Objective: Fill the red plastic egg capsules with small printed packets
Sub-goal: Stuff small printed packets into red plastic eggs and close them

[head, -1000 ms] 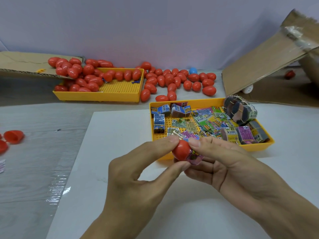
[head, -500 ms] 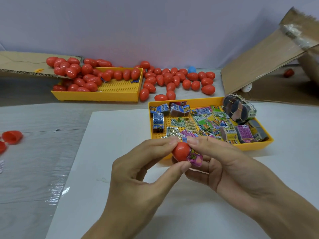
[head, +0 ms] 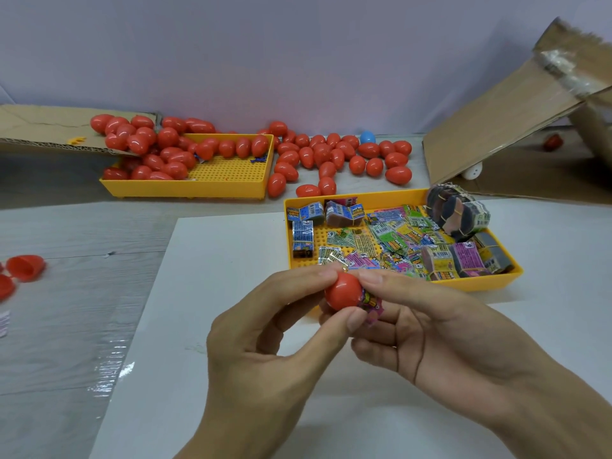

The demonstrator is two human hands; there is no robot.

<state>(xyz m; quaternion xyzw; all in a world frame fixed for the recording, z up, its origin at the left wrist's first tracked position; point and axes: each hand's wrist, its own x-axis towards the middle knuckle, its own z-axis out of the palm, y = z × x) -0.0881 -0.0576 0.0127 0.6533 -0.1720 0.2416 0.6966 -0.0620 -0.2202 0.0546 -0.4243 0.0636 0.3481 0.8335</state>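
My left hand [head: 265,346] pinches a red egg capsule half [head: 342,290] between thumb and forefinger, above the white sheet. A pink printed packet [head: 371,301] sticks out of the capsule's right side, and my right hand [head: 427,329] pinches it there, forefinger on top. Just behind my hands, a yellow tray [head: 486,283] holds several loose and bundled printed packets [head: 390,240]. Many closed red eggs [head: 331,154] lie at the back of the table.
A second yellow tray [head: 228,183] at the back left holds red eggs. Open red capsule halves [head: 25,267] lie at the left edge. Cardboard flaps [head: 506,127] rise at the right, cardboard [head: 39,127] lies at the back left. One blue egg [head: 367,137] sits among the red.
My hands and the capsule have stayed almost in place. The right forefinger has pressed closer onto the packet at the capsule's opening.
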